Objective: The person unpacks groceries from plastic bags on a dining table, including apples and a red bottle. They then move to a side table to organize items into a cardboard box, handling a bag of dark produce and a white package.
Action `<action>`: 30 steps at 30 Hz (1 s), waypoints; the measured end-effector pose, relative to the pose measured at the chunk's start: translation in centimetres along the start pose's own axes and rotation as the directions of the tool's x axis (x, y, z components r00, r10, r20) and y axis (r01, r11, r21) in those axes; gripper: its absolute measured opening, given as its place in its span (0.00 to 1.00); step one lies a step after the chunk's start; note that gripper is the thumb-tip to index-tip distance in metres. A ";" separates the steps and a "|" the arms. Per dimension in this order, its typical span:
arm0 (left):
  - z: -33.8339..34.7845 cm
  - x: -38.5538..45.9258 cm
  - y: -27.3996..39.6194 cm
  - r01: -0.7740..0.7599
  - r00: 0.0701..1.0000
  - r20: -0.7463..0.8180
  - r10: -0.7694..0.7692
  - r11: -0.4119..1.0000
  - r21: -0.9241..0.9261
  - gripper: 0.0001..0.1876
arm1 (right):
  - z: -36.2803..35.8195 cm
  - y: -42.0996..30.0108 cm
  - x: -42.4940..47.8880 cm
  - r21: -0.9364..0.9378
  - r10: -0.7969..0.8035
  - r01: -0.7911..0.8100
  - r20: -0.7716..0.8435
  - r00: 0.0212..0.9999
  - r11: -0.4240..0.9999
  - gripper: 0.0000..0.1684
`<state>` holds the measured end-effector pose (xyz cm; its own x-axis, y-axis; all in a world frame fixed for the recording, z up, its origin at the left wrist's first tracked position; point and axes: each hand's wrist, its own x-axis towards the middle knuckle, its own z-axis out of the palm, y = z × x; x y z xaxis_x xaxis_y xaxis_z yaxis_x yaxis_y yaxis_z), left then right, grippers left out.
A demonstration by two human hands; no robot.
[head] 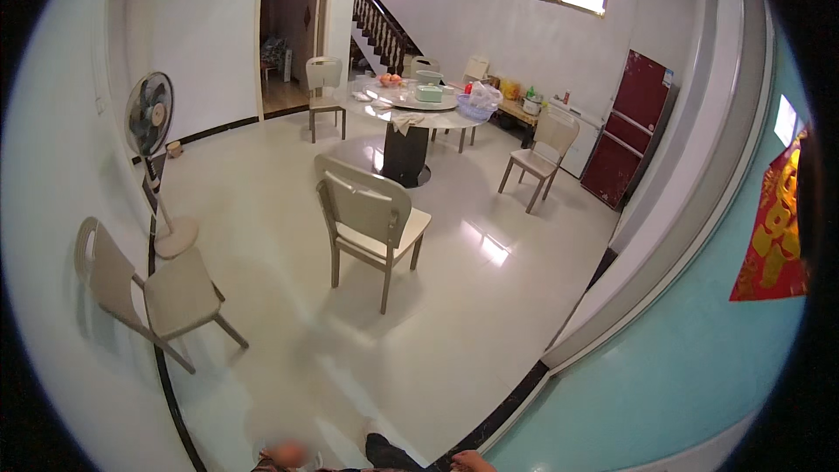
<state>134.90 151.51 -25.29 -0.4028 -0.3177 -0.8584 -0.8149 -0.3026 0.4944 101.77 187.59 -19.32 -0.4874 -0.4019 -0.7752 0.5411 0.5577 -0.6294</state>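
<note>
At the bottom edge, my left hand [288,454] is blurred, with a patterned sleeve beside it. A pale rim shows around that hand, too unclear to name. My right hand [472,461] is cut off by the lower edge, near the dark threshold strip [501,423]; whether it holds anything is hidden. Between the hands a dark trouser leg [390,452] steps on the glossy tiled floor [446,354]. Ahead stands a beige chair [364,203], its back towards me. Beyond it is a round dining table [446,119] with a turntable.
A second chair [180,295] stands against the left wall, near a pedestal fan [151,115]. Another chair [547,151] is right of the table, before a dark red refrigerator [623,131]. A doorway [292,46] and staircase [387,29] lie behind. A red hanging decoration [773,236] is at right.
</note>
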 end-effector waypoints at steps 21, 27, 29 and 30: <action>-21.1 11.0 14.0 0.154 0.983 -0.057 -0.176 0.949 -0.276 0.11 | 21.2 -35.9 20.0 -0.337 0.150 -0.042 0.303 0.941 0.941 0.11; -33.5 16.7 14.9 -0.145 0.974 -0.117 0.193 0.931 0.334 0.11 | 33.8 -47.8 24.9 -0.355 0.040 0.131 0.436 0.899 0.925 0.15; -37.0 19.0 17.9 -0.242 0.943 -0.082 0.322 0.835 0.494 0.11 | 37.1 -52.8 24.7 -0.326 -0.036 0.253 0.547 0.836 0.911 0.18; -37.4 18.5 24.4 -0.091 0.991 -0.086 0.105 0.983 0.159 0.12 | 37.6 -54.9 24.8 -0.291 -0.076 0.271 0.541 0.838 0.918 0.17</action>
<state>123.14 104.69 -23.95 -0.4490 -0.4241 -0.7865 -0.8308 -0.1257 0.5421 85.75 119.75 -6.03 -0.0788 -0.7718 -0.6309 0.1650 0.6141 -0.7718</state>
